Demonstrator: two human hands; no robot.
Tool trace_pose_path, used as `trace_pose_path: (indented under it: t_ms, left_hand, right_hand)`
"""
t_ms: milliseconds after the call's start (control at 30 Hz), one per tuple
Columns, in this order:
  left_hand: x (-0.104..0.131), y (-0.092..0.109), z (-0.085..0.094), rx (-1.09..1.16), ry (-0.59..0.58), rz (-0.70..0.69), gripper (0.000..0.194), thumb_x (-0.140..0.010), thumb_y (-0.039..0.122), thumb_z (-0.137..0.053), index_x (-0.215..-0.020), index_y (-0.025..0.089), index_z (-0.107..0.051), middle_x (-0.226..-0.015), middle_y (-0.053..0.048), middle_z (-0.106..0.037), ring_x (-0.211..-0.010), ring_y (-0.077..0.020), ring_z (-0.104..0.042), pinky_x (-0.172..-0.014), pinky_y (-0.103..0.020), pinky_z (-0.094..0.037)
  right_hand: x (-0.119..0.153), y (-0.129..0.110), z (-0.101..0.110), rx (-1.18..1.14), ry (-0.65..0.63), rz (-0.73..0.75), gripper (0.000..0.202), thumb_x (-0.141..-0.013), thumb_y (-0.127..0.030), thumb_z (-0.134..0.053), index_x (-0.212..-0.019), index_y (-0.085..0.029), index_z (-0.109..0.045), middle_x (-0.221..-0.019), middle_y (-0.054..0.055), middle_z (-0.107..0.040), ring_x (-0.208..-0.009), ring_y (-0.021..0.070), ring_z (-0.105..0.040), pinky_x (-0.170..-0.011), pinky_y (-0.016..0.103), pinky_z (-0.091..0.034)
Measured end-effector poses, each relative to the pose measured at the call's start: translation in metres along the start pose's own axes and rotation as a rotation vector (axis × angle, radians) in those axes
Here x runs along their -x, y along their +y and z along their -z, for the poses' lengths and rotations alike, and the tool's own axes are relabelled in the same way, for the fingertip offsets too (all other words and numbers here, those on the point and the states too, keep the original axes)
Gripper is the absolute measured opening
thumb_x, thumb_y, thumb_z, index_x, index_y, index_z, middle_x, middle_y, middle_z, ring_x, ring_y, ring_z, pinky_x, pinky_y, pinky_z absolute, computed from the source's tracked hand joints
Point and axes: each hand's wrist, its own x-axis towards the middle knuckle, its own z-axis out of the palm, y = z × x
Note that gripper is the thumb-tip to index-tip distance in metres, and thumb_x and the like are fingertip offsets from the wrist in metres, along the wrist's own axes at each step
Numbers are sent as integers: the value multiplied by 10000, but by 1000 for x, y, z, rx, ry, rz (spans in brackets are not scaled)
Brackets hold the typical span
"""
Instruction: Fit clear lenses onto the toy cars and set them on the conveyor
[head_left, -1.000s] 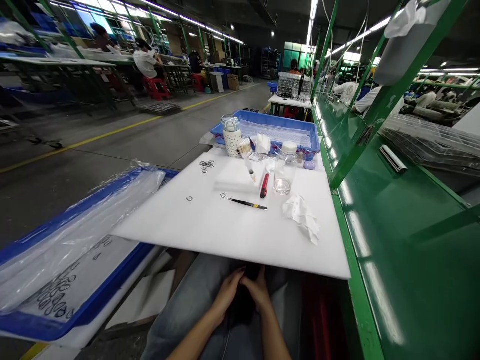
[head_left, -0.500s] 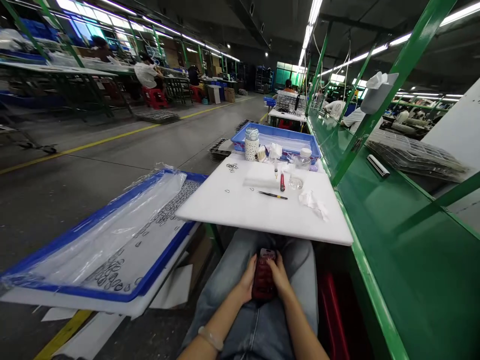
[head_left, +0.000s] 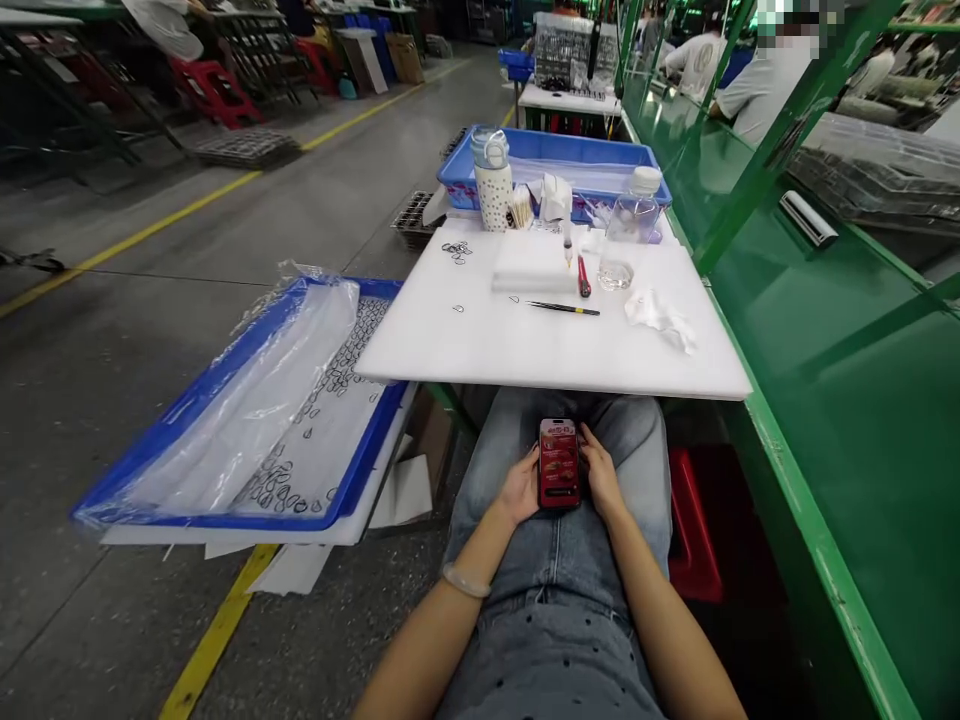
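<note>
A smartphone [head_left: 559, 464] with a lit red screen rests upright over my lap, below the table's front edge. My left hand [head_left: 520, 485] grips its left side, with a pale bangle on that wrist. Around the right edge curl the fingers of my right hand [head_left: 598, 470], the thumb off the screen. On the white tabletop [head_left: 525, 355] above lie black tweezers [head_left: 562, 308], a red cutter [head_left: 583, 277], a small dispensing syringe [head_left: 568, 245], a clear round dish [head_left: 615, 273] and a few small dark rings [head_left: 456, 252].
At the left stands a blue tray [head_left: 330, 510] with many small rings and plastic film. Behind the tabletop items are a dotted bottle [head_left: 493, 185], a clear jar [head_left: 636, 208] and another blue tray [head_left: 585, 150]. A green conveyor [head_left: 825, 330] runs along the right. Other people sit farther off.
The view has tilted down, so the phone and lap appear higher. My right thumb has come off the phone screen to its right edge. The tabletop things lie as before.
</note>
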Motion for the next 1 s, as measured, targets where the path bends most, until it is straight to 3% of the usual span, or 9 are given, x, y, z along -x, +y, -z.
trace_pose_path:
  t_ms: [200, 367, 567, 733, 1000]
  left_hand:
    - [-13, 1, -4, -3, 23, 46, 331, -880, 358, -622, -1154, 175, -654, -1170, -109, -730, -1184, -310, -659, -1027, -470, -507]
    - [-19, 5, -3, 8, 65, 113, 324, -833, 308, -601, -1123, 173, -653, -1144, -99, -738, -1182, -322, -656, -1011, -477, -516]
    - [-24, 9, -2, 42, 111, 124, 376, -838, 274, -610, -1200, 174, -625, -1167, -97, -728, -1205, -309, -645, -1033, -473, -503]
    - [-29, 9, 0, 71, 146, 66, 325, -836, 286, -626, -1145, 185, -630, -1183, -92, -716, -1255, -303, -610, -1075, -483, -472]
    - [-34, 13, 3, 128, 174, 57, 237, -847, 321, -623, -1027, 175, -671, -1147, -101, -727, -1262, -323, -597, -1089, -497, -466]
  right_hand:
    - [-28, -12, 0, 36, 53, 21, 492, -690, -311, -586, -1136, -176, -743, -1082, 52, -776, -995, 254, -681, -944, 384, -514]
    - [-33, -5, -2, 40, 119, -23, 413, -753, -397, -625, -1081, -176, -741, -962, 47, -777, -871, 233, -680, -820, 351, -528]
    - [-34, -4, -1, 37, 107, -81, 398, -799, -412, -523, -1005, -171, -764, -968, 54, -776, -994, 269, -674, -908, 387, -523]
    - [-18, -8, 5, 75, 23, -145, 405, -774, -324, -572, -1102, -183, -763, -1106, 50, -764, -1197, 301, -612, -1077, 435, -449]
    - [-5, -9, 16, 171, -266, -124, 725, -640, -134, -599, -1357, -242, -628, -1456, 20, -582, -1428, 287, -428, -1252, 468, -219]
